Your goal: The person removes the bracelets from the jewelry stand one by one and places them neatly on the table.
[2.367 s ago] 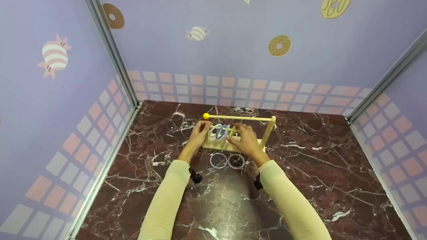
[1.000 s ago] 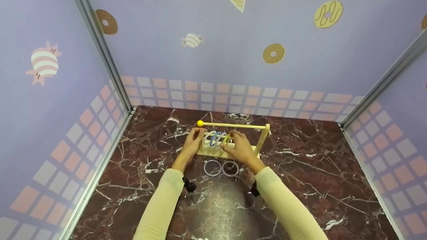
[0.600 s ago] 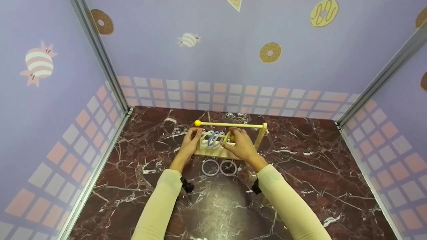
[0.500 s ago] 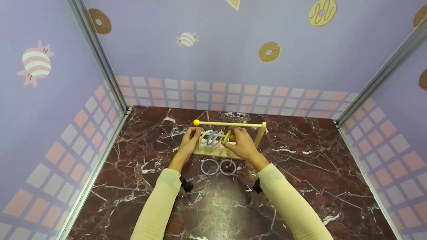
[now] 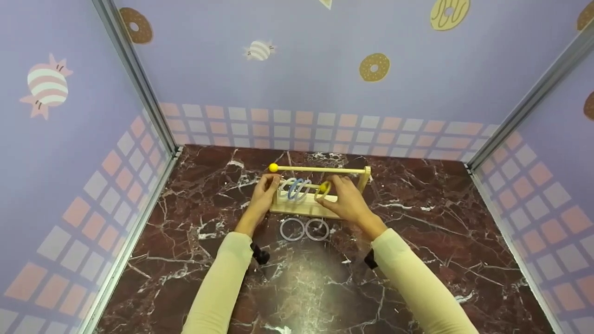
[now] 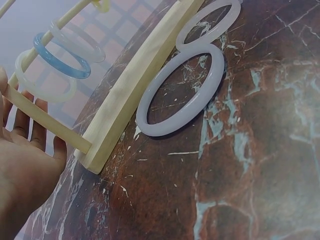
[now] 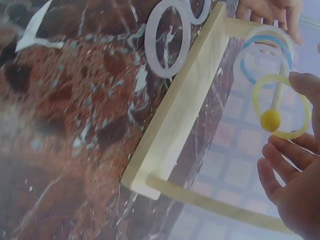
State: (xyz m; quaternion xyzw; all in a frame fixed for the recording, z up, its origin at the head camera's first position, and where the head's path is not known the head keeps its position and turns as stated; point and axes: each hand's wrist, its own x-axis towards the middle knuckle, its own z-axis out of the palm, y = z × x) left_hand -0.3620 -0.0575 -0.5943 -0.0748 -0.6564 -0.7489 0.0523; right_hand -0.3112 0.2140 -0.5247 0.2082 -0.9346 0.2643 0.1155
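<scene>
My left hand (image 5: 263, 195) holds the left upright of a pale wooden bangle stand (image 6: 125, 85), thumb and fingers about the post. Three bangles hang on the stand's lower rod: a whitish bangle (image 6: 46, 97), a blue bangle (image 6: 60, 62) and a clear pale bangle (image 6: 80, 42). At the rod's free end, by its yellow ball (image 7: 270, 120), my right hand (image 5: 350, 199) pinches a yellow bangle (image 7: 306, 102) between thumb and fingertips. Whether the ball is fully through this ring, I cannot tell.
Two pale lilac bangles (image 5: 292, 229) lie side by side on the dark marbled table (image 5: 417, 260), in front of the stand. The upper rod (image 5: 320, 170), ending in another yellow ball (image 5: 274, 167), stretches behind the hands. Patterned panels (image 5: 301, 83) enclose the table's back and sides.
My right hand has drawn the yellow bangle rightward along the lower rod to the ball end, away from the other bangles. My left hand stays on the post. The head view has shifted slightly.
</scene>
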